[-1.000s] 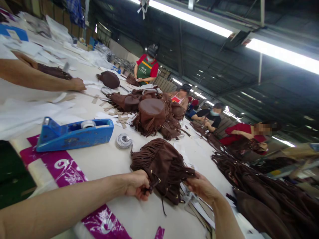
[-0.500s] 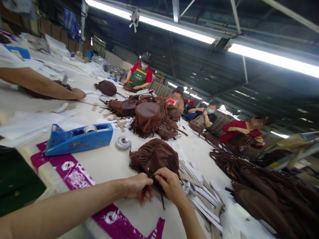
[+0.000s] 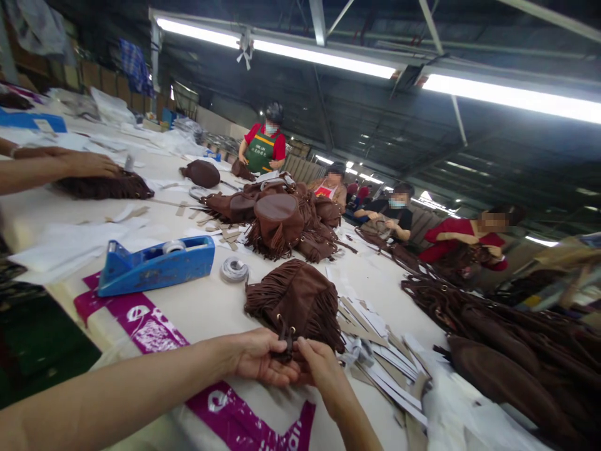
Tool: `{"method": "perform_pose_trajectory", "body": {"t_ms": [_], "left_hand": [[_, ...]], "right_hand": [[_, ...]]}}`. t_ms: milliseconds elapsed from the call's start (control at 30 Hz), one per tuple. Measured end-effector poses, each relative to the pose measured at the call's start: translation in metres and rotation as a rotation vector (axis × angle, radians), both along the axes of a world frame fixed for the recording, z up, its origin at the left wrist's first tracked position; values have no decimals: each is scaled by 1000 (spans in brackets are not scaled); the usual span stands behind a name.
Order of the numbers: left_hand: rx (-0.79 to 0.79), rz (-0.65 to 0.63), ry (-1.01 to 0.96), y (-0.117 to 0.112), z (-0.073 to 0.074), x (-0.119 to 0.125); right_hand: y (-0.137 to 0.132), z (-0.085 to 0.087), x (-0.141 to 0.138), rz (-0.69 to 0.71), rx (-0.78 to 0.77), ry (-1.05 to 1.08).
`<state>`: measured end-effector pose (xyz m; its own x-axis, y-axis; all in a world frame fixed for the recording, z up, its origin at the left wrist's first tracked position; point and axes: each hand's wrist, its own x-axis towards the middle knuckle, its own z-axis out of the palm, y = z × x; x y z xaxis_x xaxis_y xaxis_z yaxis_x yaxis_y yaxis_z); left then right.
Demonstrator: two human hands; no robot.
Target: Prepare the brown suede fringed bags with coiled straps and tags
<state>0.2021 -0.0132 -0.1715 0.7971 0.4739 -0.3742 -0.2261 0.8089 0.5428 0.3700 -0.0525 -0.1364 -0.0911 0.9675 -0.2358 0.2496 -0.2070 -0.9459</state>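
Note:
A dark brown fringed bag [image 3: 307, 291] lies on the table in front of me, with small gold eyelets at its near edge. From the eyelets a dark drawstring [image 3: 285, 332] comes out toward me. My left hand [image 3: 260, 358] is palm up beneath the drawstring's end, its thumb pressing on it. Close against it, my right hand [image 3: 322, 369] pinches the same drawstring from the right side; its fingertips are partly hidden. A roll of grey-white tape [image 3: 234, 270] lies just left of the bag.
A blue tape dispenser [image 3: 157, 266] stands at left beside purple printed tape [image 3: 150, 326]. Paper and card strips [image 3: 382, 357] lie at right, near piled brown straps and bags [image 3: 507, 357]. More bags [image 3: 279, 216] are heaped ahead. A co-worker's hands [image 3: 89, 164] rest on a brown piece at left.
My left hand has turned palm up under the drawstring, and the bag's eyelets now show. The co-worker's hand at left has drawn back onto the brown piece.

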Motion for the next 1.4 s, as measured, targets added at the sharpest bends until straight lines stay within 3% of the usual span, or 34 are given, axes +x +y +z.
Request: {"method": "perform_pose_trajectory", "body": {"t_ms": [133, 333, 433, 533, 667, 800, 900, 1133, 1400], "left_hand": [[4, 20, 23, -8, 2, -1], [-21, 108, 145, -20, 21, -7], [-82, 181, 183, -20, 29, -8], [-23, 235, 218, -21, 32, -6], [53, 181, 206, -26, 27, 0], [44, 173, 148, -33, 17, 4], [32, 172, 110, -33, 14, -5], [56, -35, 278, -22, 22, -30], [136, -4, 329, -28, 14, -28]], "right_hand": [[8, -5, -18, -61, -28, 193], [11, -15, -35, -193, -96, 432], [10, -11, -37, -209, -194, 492], [10, -4, -38, -218, -264, 514], [12, 3, -46, -180, -284, 496], [18, 0, -58, -221, -270, 490], [25, -5, -63, -261, -275, 513], [30, -9, -64, -258, -312, 538], [28, -5, -75, -357, -203, 497]]}}
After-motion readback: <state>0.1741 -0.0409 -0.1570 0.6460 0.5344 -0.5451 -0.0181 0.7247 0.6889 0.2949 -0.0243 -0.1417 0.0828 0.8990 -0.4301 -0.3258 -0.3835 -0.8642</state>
